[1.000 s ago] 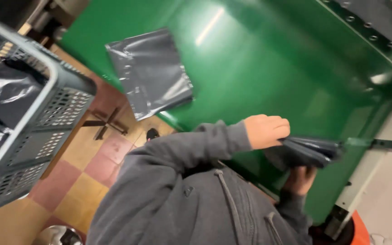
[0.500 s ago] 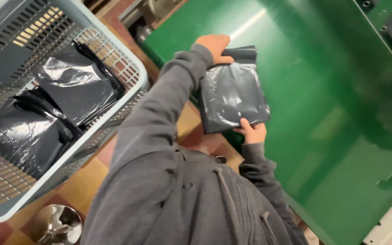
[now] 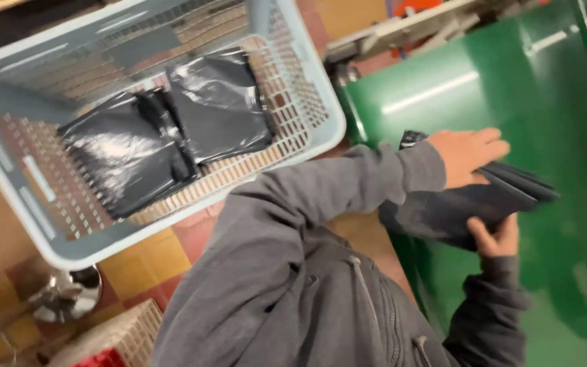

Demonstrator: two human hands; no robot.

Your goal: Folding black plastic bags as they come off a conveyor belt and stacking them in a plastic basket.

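Note:
Both of my hands hold a black plastic bag (image 3: 443, 211) above the edge of a green machine surface (image 3: 552, 88). My left hand (image 3: 467, 156) lies on top of the bag, its grey sleeve stretched across the view. My right hand (image 3: 494, 238) grips the bag from below, fingers curled over its lower edge. The bag looks flattened and is seen nearly edge-on. A light blue plastic basket (image 3: 307, 146) stands to the left. In it lie two more black bags (image 3: 171, 129).
The floor has red and yellow tiles (image 3: 151, 255). A shiny metal stand base (image 3: 69, 295) sits at lower left, beside a white latticed crate (image 3: 110, 333) with something red in it. A pale machine frame (image 3: 402, 30) runs along the green surface's upper edge.
The view has swung left and the basket now fills the upper left. The bag, held flat and open-faced before, is now pressed between both hands and seen edge-on.

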